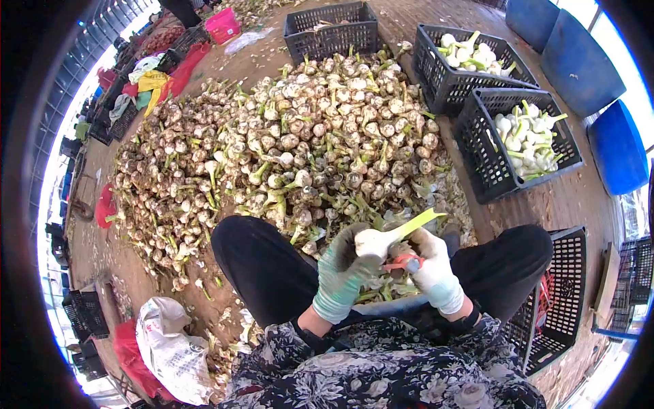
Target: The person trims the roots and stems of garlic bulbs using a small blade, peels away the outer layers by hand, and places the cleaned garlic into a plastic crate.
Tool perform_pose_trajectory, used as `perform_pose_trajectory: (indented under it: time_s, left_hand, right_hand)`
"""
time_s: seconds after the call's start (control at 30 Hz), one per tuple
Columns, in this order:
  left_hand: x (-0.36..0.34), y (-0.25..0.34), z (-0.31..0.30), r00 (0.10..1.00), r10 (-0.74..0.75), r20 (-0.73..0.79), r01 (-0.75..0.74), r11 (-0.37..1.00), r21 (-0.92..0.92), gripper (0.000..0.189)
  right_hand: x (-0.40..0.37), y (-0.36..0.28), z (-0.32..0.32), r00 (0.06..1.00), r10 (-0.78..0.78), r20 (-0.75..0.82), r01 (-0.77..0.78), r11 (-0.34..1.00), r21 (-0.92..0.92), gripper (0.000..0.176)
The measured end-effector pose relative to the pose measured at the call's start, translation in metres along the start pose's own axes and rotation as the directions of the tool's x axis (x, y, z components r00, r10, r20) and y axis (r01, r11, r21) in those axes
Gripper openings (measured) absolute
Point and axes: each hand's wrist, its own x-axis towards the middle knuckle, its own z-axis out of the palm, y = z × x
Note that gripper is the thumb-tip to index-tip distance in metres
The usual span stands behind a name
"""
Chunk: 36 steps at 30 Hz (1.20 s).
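Observation:
A pale garlic bulb [370, 243] with a green-yellow stem is in my gloved left hand [345, 276], its fingers wrapped round it. The stem points up and to the right, over my right hand. My gloved right hand [437, 271] is closed on a small red tool [403, 262], held just below the bulb; its working end is too hidden to name. Under both hands, between my knees, garlic leaves and peelings [388, 292] lie in a container whose rim [388, 308] partly shows. Ahead spreads a big heap of unpeeled garlic [300, 136].
Two black crates [480, 146] [436, 82] at right hold cleaned garlic. Another black crate [330, 41] stands behind the heap, and one [562, 300] beside my right knee. A white sack [174, 351] lies at lower left, a pink bucket [223, 26] far back, blue barrels [616, 146] at right.

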Motion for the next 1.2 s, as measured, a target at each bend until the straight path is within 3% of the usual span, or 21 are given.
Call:
perform_pose_trajectory:
  time_s: [0.07, 0.13, 0.17, 0.2, 0.27, 0.33, 0.4, 0.47, 0.53, 0.57, 0.7, 0.77, 0.8, 0.87, 0.9, 0.97, 1.0, 1.07, 1.1, 1.13, 1.2]
  left_hand:
    - [0.001, -0.003, -0.001, 0.997, -0.074, -0.013, 0.073, 0.994, -0.077, 0.054]
    - [0.002, -0.015, -0.004, 0.958, -0.283, 0.040, 0.283, 0.917, -0.280, 0.051]
    - [0.004, -0.022, 0.002, 0.976, -0.219, -0.004, 0.213, 0.954, -0.210, 0.050]
    - [0.005, -0.022, 0.000, 0.976, -0.216, -0.007, 0.210, 0.955, -0.208, 0.050]
    - [0.007, -0.016, -0.004, 0.948, -0.312, 0.061, 0.316, 0.911, -0.265, 0.048]
    - [0.009, -0.014, -0.002, 0.930, -0.353, 0.103, 0.367, 0.883, -0.291, 0.048]
    - [0.010, -0.015, 0.002, 0.968, -0.248, 0.035, 0.249, 0.932, -0.263, 0.037]
    - [0.008, -0.013, 0.005, 0.983, -0.186, -0.011, 0.179, 0.961, -0.212, 0.039]
    - [0.006, -0.013, 0.008, 0.991, 0.131, 0.001, -0.129, 0.979, 0.158, 0.041]
    - [0.007, -0.016, 0.006, 0.974, 0.225, 0.013, -0.221, 0.944, 0.245, 0.045]
    - [0.004, -0.009, 0.010, 0.972, 0.231, -0.031, -0.217, 0.946, 0.240, 0.043]
    - [0.005, -0.003, 0.011, 0.992, 0.039, -0.120, -0.032, 0.998, 0.055, 0.039]
    - [0.007, -0.010, 0.009, 0.992, 0.034, -0.118, -0.028, 0.998, 0.054, 0.039]
    - [0.017, -0.023, 0.006, 0.974, -0.121, -0.192, 0.115, 0.993, -0.040, 0.036]
    - [0.015, -0.013, 0.010, 0.912, -0.368, -0.182, 0.319, 0.914, -0.250, 0.040]
    - [0.020, -0.020, 0.007, 0.923, -0.355, -0.148, 0.313, 0.917, -0.247, 0.040]
    - [0.022, -0.022, 0.006, 0.933, -0.342, -0.113, 0.308, 0.920, -0.244, 0.040]
    - [0.021, -0.023, 0.006, 0.938, -0.329, -0.109, 0.311, 0.938, -0.152, 0.043]
    - [0.020, -0.026, 0.006, 0.937, -0.334, -0.097, 0.326, 0.941, -0.091, 0.044]
    - [0.021, -0.030, 0.005, 0.937, -0.340, -0.083, 0.338, 0.941, -0.029, 0.046]
    - [0.022, -0.045, 0.000, 0.930, -0.362, -0.072, 0.355, 0.930, -0.091, 0.045]
  right_hand:
    - [0.002, 0.004, 0.000, 0.999, 0.013, -0.036, -0.016, 0.996, -0.083, 0.031]
    - [0.007, 0.023, -0.008, 0.961, -0.277, 0.022, 0.238, 0.779, -0.581, 0.031]
    - [0.007, 0.025, -0.008, 0.984, -0.176, -0.035, 0.142, 0.881, -0.450, 0.040]
    - [0.008, 0.024, -0.009, 0.984, -0.177, -0.031, 0.144, 0.882, -0.449, 0.040]
    - [0.005, 0.014, -0.013, 1.000, -0.012, 0.022, 0.014, 0.995, -0.096, 0.041]
    - [0.001, 0.003, -0.019, 0.998, 0.006, 0.055, 0.000, 0.995, -0.103, 0.038]
    - [-0.002, -0.004, -0.021, 0.994, 0.008, 0.109, -0.005, 1.000, -0.021, 0.037]
    - [0.000, -0.002, -0.014, 0.999, 0.025, 0.048, -0.028, 0.998, 0.057, 0.040]
    - [0.004, 0.001, -0.006, 0.996, 0.030, -0.081, -0.033, 0.999, -0.031, 0.037]
    - [0.002, -0.008, -0.002, 0.996, 0.040, -0.077, -0.039, 0.999, 0.021, 0.034]
    - [0.002, -0.007, 0.006, 0.981, 0.164, -0.102, -0.166, 0.986, -0.008, 0.031]
    - [0.005, 0.018, 0.006, 0.972, -0.188, -0.144, 0.155, 0.965, -0.214, 0.031]
    - [0.010, 0.028, 0.001, 0.961, -0.266, -0.076, 0.218, 0.899, -0.379, 0.032]
    - [0.009, 0.028, -0.006, 0.988, -0.151, -0.034, 0.111, 0.842, -0.527, 0.034]
    - [0.008, 0.027, -0.009, 0.988, -0.154, -0.030, 0.115, 0.841, -0.529, 0.034]
    - [0.003, 0.029, -0.015, 1.000, -0.024, 0.010, 0.025, 0.982, -0.186, 0.033]
    - [0.004, 0.027, -0.015, 1.000, -0.025, 0.013, 0.027, 0.982, -0.188, 0.033]
    - [0.001, 0.022, -0.015, 0.996, -0.081, 0.034, 0.080, 0.996, 0.041, 0.035]
    - [0.006, 0.022, -0.014, 0.983, -0.172, -0.059, 0.161, 0.975, -0.151, 0.036]
    - [0.008, 0.020, -0.014, 0.983, -0.174, -0.061, 0.163, 0.975, -0.152, 0.036]
    - [0.010, 0.014, -0.013, 0.969, -0.221, -0.107, 0.182, 0.939, -0.292, 0.033]
